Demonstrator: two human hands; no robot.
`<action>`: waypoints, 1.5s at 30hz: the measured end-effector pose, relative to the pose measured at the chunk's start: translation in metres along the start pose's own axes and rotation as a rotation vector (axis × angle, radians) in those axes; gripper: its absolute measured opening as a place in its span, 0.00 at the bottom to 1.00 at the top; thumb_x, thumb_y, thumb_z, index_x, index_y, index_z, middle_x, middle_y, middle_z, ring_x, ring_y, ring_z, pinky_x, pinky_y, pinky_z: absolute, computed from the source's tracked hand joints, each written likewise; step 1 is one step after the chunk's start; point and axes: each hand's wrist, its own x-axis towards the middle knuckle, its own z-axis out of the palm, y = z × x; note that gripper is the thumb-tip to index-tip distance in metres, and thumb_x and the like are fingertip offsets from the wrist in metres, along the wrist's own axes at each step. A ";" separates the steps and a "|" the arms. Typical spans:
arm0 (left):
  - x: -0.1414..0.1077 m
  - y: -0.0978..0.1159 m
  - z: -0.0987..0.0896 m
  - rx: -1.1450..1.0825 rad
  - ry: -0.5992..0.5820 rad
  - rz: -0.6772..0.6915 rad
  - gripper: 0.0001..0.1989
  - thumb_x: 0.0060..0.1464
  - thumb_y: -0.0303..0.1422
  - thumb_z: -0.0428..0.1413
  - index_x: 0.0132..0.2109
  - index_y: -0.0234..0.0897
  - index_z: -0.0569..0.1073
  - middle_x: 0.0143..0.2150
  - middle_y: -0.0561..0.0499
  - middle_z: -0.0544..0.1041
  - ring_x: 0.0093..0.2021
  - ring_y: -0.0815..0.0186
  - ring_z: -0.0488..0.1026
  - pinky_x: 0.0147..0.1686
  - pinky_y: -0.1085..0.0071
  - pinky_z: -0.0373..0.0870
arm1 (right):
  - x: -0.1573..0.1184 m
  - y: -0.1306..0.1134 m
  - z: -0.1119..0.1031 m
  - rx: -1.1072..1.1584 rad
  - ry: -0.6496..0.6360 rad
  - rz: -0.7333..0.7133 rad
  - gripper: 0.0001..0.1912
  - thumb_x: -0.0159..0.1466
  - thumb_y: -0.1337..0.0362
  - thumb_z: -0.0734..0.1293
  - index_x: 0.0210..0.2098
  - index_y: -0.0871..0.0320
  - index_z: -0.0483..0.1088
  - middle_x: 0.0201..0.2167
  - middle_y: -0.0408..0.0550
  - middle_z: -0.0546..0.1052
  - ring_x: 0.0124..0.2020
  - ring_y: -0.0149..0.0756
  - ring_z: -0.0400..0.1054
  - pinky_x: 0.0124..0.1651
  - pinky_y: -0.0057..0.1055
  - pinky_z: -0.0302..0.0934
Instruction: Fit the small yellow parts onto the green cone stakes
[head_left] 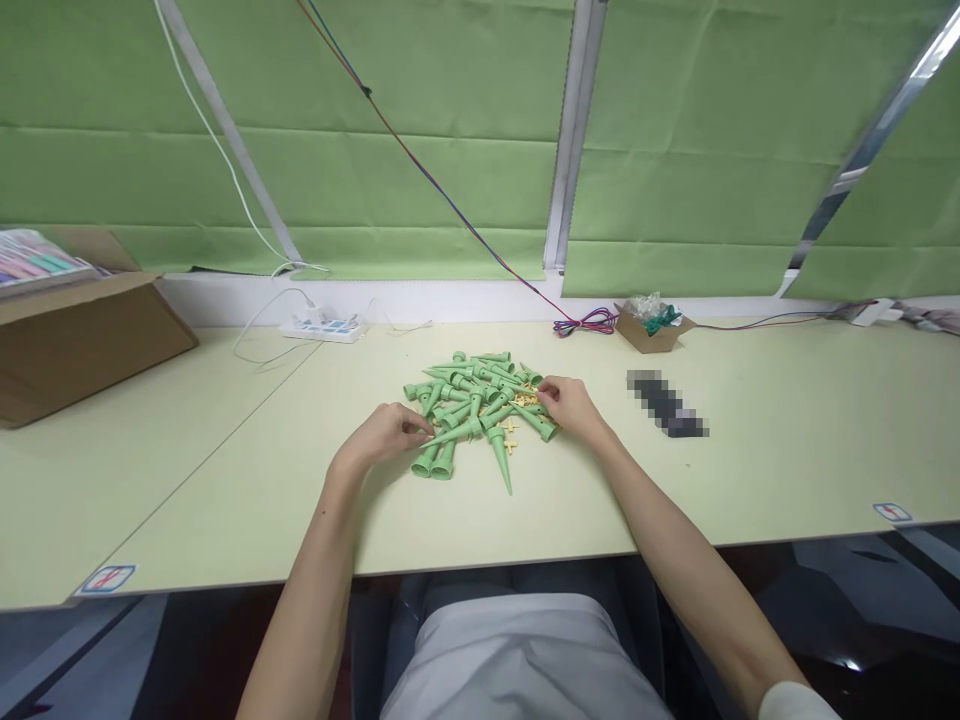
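Observation:
A pile of hollow green plastic plant-watering spikes (474, 396) lies on the table in front of me. Small yellow cross-shaped pieces (511, 447) are scattered among them and along the pile's right side. My left hand (386, 436) is at the pile's left edge, thumb and fingers pinched at the pointed end of a green spike (457, 433). On the opposite side, my right hand (568, 402) has its fingertips together beside the yellow pieces; whatever lies between them is too small to make out. One spike (500, 462) points toward me at the front.
A cardboard box (90, 335) with pastel-coloured items stands at the far left. Toward the back are a white power strip (326, 328), coiled red-blue wires (589, 322) and a small open carton (651, 335). A blurred dark object (666, 404) lies right of my right hand.

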 end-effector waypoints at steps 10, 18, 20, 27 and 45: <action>0.004 -0.006 0.007 0.042 0.021 0.016 0.10 0.47 0.37 0.56 0.29 0.40 0.81 0.25 0.50 0.77 0.27 0.63 0.69 0.29 0.70 0.62 | 0.000 0.001 0.000 -0.012 0.003 -0.011 0.09 0.62 0.68 0.64 0.33 0.59 0.78 0.27 0.47 0.79 0.29 0.35 0.69 0.37 0.30 0.59; 0.001 -0.001 0.005 0.072 0.129 0.014 0.13 0.52 0.42 0.54 0.30 0.39 0.78 0.30 0.47 0.79 0.32 0.61 0.73 0.31 0.70 0.64 | 0.000 0.000 0.001 -0.016 0.000 -0.003 0.09 0.62 0.67 0.64 0.33 0.59 0.78 0.27 0.47 0.79 0.29 0.35 0.69 0.37 0.30 0.59; 0.000 -0.001 0.002 0.078 0.163 0.002 0.15 0.54 0.43 0.53 0.33 0.38 0.79 0.31 0.47 0.80 0.32 0.61 0.73 0.32 0.70 0.64 | 0.000 0.000 0.000 -0.011 0.003 0.003 0.09 0.62 0.67 0.64 0.33 0.59 0.77 0.27 0.47 0.79 0.29 0.35 0.69 0.37 0.30 0.59; -0.006 0.017 -0.015 0.074 0.305 -0.030 0.19 0.59 0.46 0.50 0.37 0.36 0.77 0.23 0.51 0.73 0.24 0.65 0.67 0.30 0.70 0.60 | -0.001 -0.007 -0.002 0.073 0.079 0.003 0.09 0.62 0.65 0.64 0.31 0.59 0.76 0.27 0.47 0.79 0.28 0.35 0.69 0.36 0.30 0.60; 0.040 0.090 0.060 -0.137 0.231 0.500 0.13 0.67 0.36 0.46 0.45 0.37 0.74 0.42 0.46 0.80 0.41 0.61 0.75 0.42 0.68 0.67 | -0.010 -0.047 -0.005 0.607 -0.186 -0.071 0.26 0.63 0.39 0.62 0.29 0.56 0.71 0.20 0.42 0.69 0.21 0.30 0.61 0.27 0.30 0.59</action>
